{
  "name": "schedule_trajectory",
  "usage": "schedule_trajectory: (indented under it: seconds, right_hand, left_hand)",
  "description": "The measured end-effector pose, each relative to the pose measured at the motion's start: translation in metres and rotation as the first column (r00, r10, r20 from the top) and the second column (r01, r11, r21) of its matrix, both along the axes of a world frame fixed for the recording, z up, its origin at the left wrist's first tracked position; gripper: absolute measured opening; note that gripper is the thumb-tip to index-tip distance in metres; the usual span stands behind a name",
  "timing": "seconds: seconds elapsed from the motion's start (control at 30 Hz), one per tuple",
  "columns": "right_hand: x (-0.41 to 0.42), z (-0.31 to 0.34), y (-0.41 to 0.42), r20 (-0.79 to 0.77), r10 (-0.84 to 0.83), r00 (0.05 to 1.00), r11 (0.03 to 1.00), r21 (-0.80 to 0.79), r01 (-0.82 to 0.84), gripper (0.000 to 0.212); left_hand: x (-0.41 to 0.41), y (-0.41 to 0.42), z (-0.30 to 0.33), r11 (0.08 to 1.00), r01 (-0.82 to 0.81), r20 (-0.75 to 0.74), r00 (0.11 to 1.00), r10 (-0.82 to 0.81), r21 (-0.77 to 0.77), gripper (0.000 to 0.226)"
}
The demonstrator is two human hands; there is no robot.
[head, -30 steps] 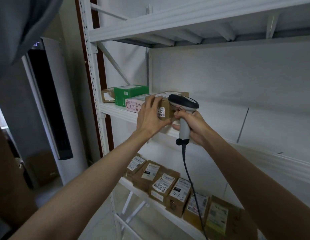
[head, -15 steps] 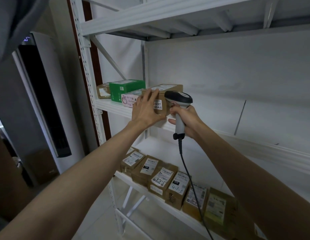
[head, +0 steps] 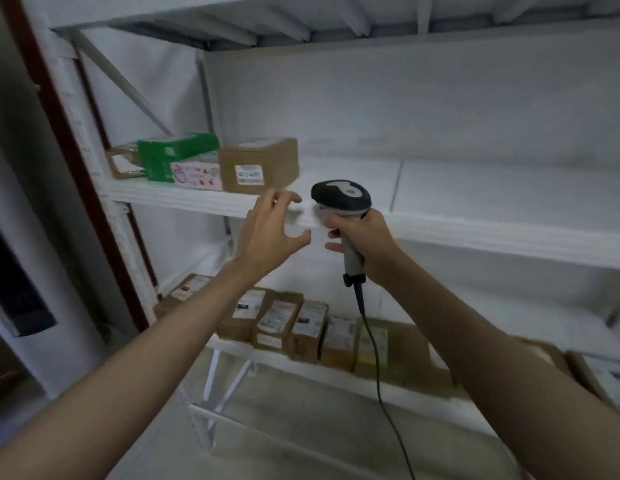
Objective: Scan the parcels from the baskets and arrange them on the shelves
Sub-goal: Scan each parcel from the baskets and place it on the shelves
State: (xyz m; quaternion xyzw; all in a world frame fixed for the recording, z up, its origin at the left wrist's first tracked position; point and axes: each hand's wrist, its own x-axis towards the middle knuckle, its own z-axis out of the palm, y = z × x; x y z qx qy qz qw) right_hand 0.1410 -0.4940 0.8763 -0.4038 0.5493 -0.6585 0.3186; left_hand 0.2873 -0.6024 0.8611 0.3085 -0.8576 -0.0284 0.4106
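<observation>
1. Brown box sits on the middle shelf, label facing out, last in a row just right of a pink box and a green box; whether it touches the pink one I cannot tell through the blur.
2. Left hand hovers just below and in front of the brown box, fingers spread and loosely bent, holding nothing and touching nothing.
3. Right hand is wrapped round the grip of the scanner, just right of the brown box and lower, its cable hanging down past the lower shelf.
4. Judging by this, the brown box is placed and the step in hand is letting go cleanly and heading for the next parcel; no basket is in view.
5. To do it well, I would check that the box sits fully back from the shelf lip and square with the pink box, so the label reads from the aisle.
6. Room remains to the right of the brown box, so the next parcel can go just beside it, keeping the row tight.
7. Risk: the cable swings in front of the parcels standing below the brown box and could snag one, so the scanner should be drawn straight back, not across.
</observation>
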Motion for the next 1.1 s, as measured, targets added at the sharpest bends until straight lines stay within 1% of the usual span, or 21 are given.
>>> schedule_trajectory:
  seconds: [0.1, 0.2, 0.3, 0.4, 0.53, 0.63, 0.7, 0.83, 0.93, 1.03, 1.1]
  right_hand:
    - [-0.001, -0.025, 0.042, -0.035, -0.149, 0.988, 0.987, 0.059, 0.151, 0.028]
    - [-0.001, -0.055, 0.085, -0.049, -0.303, 0.952, 0.943, 0.125, 0.307, 0.03]
    - [0.005, -0.089, 0.135, -0.105, -0.421, 0.901, 0.88, 0.195, 0.434, 0.038]
    - [0.019, -0.121, 0.19, -0.089, -0.544, 0.834, 0.809, 0.208, 0.55, 0.042]
    - [0.046, -0.169, 0.275, -0.082, -0.679, 0.729, 0.681, 0.3, 0.668, 0.035]
    - [0.074, -0.207, 0.348, -0.072, -0.766, 0.638, 0.576, 0.364, 0.732, 0.039]
    - [0.095, -0.229, 0.397, -0.079, -0.825, 0.559, 0.488, 0.4, 0.776, 0.042]
    - [0.146, -0.262, 0.494, -0.062, -0.93, 0.362, 0.297, 0.456, 0.839, 0.037]
    - [0.192, -0.282, 0.562, -0.043, -0.973, 0.226, 0.175, 0.495, 0.851, 0.037]
    - [0.243, -0.3, 0.626, 0.003, -0.992, 0.128, 0.109, 0.539, 0.835, 0.031]
    - [0.277, -0.311, 0.667, 0.044, -0.997, 0.062, 0.076, 0.56, 0.825, 0.03]
  left_hand:
    - [-0.016, 0.027, -0.025, 0.988, 0.151, 0.037, 0.988, -0.152, 0.024, 0.052]
    - [-0.031, 0.055, -0.053, 0.955, 0.291, 0.082, 0.952, -0.295, 0.064, 0.051]
    - [-0.044, 0.088, -0.084, 0.896, 0.425, 0.104, 0.893, -0.438, 0.126, 0.049]
    - [-0.052, 0.129, -0.117, 0.817, 0.532, 0.131, 0.814, -0.565, 0.22, 0.044]
    - [-0.054, 0.197, -0.167, 0.657, 0.669, 0.163, 0.647, -0.745, 0.348, 0.042]
    - [-0.049, 0.253, -0.21, 0.574, 0.7, 0.246, 0.521, -0.817, 0.425, 0.045]
    - [-0.043, 0.293, -0.235, 0.515, 0.72, 0.285, 0.429, -0.857, 0.465, 0.045]
    - [-0.029, 0.379, -0.269, 0.424, 0.743, 0.344, 0.273, -0.899, 0.518, 0.046]
    - [-0.013, 0.446, -0.289, 0.332, 0.751, 0.342, 0.151, -0.928, 0.571, 0.044]
    - [0.012, 0.515, -0.308, 0.25, 0.742, 0.339, 0.033, -0.94, 0.622, 0.043]
    - [0.033, 0.562, -0.32, 0.22, 0.731, 0.356, -0.034, -0.934, 0.646, 0.043]
